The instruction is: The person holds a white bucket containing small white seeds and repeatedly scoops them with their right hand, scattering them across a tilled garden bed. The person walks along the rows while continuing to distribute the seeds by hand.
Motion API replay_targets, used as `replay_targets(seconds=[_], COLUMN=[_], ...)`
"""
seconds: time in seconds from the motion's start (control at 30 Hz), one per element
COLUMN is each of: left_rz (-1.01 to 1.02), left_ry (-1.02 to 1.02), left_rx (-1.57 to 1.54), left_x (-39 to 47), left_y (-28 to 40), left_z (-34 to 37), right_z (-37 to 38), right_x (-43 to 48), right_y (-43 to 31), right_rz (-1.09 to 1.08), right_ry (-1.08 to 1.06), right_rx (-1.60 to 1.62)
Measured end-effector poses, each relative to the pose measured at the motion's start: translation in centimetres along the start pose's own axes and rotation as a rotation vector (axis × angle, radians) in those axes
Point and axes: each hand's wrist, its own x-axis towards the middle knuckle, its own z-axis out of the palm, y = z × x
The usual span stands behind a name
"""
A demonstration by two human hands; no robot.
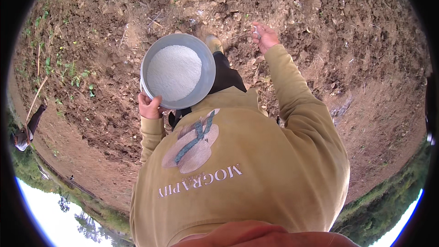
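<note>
A grey plastic bucket (pixel 207 63) holds white powdery granules (pixel 174 72) and sits in front of my body, a little to the left. My left hand (pixel 150 106) grips its near left rim, thumb over the edge and fingers on the outside. Out to the right, above the soil, my right hand (pixel 267 37) has its fingers curled around something small and whitish (pixel 257 31); what exactly it is cannot be made out. One of my boots (pixel 214 44) shows on the ground just beyond the bucket.
Broken brown soil (pixel 113 120) with clods, stones and dry stalks surrounds me. Low green plants (pixel 73 75) grow on the left. At the far left a person (pixel 23 139) is beside a long wooden pole (pixel 36 97). Whitish patches (pixel 341 108) mark the soil at right.
</note>
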Motion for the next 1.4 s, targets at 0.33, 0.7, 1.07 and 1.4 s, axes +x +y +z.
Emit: replay_targets(seconds=[0.33, 0.7, 1.07, 1.4], left_rz=[-0.036, 0.078, 0.120, 0.016], left_ry=[-0.053, -0.106, -0.014, 0.115], left_rx=[0.051, 0.029, -0.058, -0.185], left_x=[-0.9, -1.3, -1.0, -1.1], left_y=[0.9, 0.9, -1.2, -2.4], left_z=[4.8, 6.5, 5.3, 3.6], right_z=[0.0, 15.1, 15.4, 22.8], right_x=[3.3, -5.3, -3.5, 5.5], right_y=[-5.1, 4.3, 7.4, -3.4], right_rz=[-0.100, -0.655, -0.403, 0.264], right_ry=[0.118, -1.134, -1.155, -0.539], right_rx=[-0.282, -1.805, -1.692, -0.404])
